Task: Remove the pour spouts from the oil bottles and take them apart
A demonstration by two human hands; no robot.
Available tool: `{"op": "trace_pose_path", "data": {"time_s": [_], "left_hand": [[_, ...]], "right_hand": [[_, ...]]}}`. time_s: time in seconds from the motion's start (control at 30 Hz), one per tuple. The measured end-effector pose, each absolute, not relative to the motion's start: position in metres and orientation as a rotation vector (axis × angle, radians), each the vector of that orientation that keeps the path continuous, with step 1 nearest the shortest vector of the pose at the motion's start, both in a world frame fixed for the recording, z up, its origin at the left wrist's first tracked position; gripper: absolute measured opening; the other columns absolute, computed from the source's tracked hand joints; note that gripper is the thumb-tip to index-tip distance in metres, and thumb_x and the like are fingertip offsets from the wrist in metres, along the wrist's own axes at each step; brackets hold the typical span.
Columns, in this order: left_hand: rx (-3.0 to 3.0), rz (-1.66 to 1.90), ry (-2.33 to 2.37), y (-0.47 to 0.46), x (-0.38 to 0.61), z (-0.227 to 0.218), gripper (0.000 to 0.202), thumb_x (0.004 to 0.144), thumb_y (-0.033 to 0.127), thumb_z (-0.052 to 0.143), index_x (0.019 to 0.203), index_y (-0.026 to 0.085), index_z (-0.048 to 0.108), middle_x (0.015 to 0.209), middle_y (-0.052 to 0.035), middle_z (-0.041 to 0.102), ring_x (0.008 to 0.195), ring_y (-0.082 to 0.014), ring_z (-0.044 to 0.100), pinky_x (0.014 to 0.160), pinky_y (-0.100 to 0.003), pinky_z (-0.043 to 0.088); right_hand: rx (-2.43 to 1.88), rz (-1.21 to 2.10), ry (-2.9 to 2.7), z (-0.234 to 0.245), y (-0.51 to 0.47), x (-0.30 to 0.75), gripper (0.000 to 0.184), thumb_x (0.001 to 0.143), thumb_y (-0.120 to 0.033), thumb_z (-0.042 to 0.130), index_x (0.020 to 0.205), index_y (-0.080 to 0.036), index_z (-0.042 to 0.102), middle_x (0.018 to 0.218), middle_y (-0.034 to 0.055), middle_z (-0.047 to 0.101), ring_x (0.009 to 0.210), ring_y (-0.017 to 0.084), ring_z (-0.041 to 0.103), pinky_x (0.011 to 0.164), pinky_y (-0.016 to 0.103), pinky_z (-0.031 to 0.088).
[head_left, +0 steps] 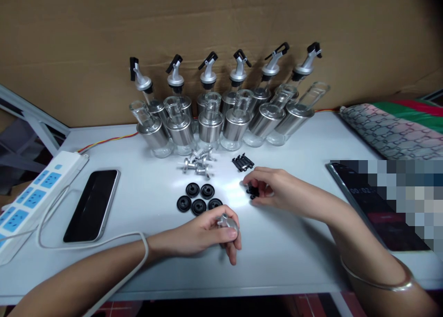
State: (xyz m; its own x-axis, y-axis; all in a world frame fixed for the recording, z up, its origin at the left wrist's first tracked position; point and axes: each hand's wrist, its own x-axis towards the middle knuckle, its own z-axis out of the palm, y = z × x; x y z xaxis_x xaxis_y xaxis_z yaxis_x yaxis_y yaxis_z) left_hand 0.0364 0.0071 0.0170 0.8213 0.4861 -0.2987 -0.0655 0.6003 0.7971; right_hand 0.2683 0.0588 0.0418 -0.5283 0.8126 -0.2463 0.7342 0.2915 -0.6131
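My left hand (216, 231) is closed around a silver metal pourer spout (228, 222), held above the front of the table. My right hand (266, 188) is down at the tabletop, with thumb and fingertips closed about small black parts (254, 192); their exact shape is partly hidden. Just beyond it lies a little group of black levers (243, 162). Several round black stoppers (198, 207) rest beside the left hand, one partly covered by it. Further back, more silver spouts (199, 162) lie in a loose heap.
A front row of glass bottles with metal sleeves (211, 125) has uncovered necks. Behind it, bottles carry fitted pourers (208, 74) against a cardboard wall (86, 44). Left are a phone (92, 206), a power strip (38, 197) and a white cable (114, 238); right, a dark tablet (367, 206).
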Motion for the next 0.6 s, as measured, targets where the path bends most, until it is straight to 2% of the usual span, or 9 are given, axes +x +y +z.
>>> {"op": "trace_pose_path", "data": {"time_s": [0.13,0.27,0.47,0.6], "left_hand": [[0.888,0.342,0.526,0.007,0.037,0.016,0.037,0.085,0.049,0.061,0.091,0.016,0.045,0.080,-0.0020,0.059,0.064,-0.0112,0.061,0.069,-0.028,0.043],[0.846,0.385,0.484,0.005,0.038,0.012,0.039,0.088,0.055,0.052,0.092,0.019,0.039,0.086,-0.0027,0.059,0.062,-0.0112,0.063,0.071,-0.031,0.044],[0.817,0.417,0.423,0.002,0.039,0.006,0.043,0.088,0.064,0.039,0.092,0.023,0.028,0.097,-0.0067,0.063,0.068,-0.0141,0.067,0.076,-0.035,0.045],[0.844,0.408,0.431,0.001,0.038,0.006,0.048,0.086,0.069,0.035,0.095,0.022,0.033,0.094,-0.0079,0.065,0.072,-0.0157,0.066,0.076,-0.035,0.045]], "right_hand": [[-1.388,1.107,-2.457,0.043,0.058,0.268,0.021,0.079,-0.018,0.058,0.099,-0.018,0.065,0.095,0.0056,0.059,0.073,0.014,0.058,0.065,0.026,0.046],[-1.366,1.125,-2.486,0.043,0.058,0.268,0.018,0.081,-0.017,0.055,0.096,-0.017,0.066,0.095,0.0062,0.058,0.073,0.014,0.059,0.066,0.026,0.046],[-1.346,0.994,-2.435,0.058,0.055,0.267,0.021,0.084,-0.032,0.059,0.099,-0.019,0.064,0.096,0.0058,0.057,0.074,0.015,0.057,0.065,0.028,0.045],[-1.170,1.066,-2.411,0.064,0.046,0.254,0.023,0.082,-0.040,0.065,0.090,-0.018,0.063,0.088,0.0035,0.058,0.075,0.015,0.056,0.067,0.027,0.044]]}}
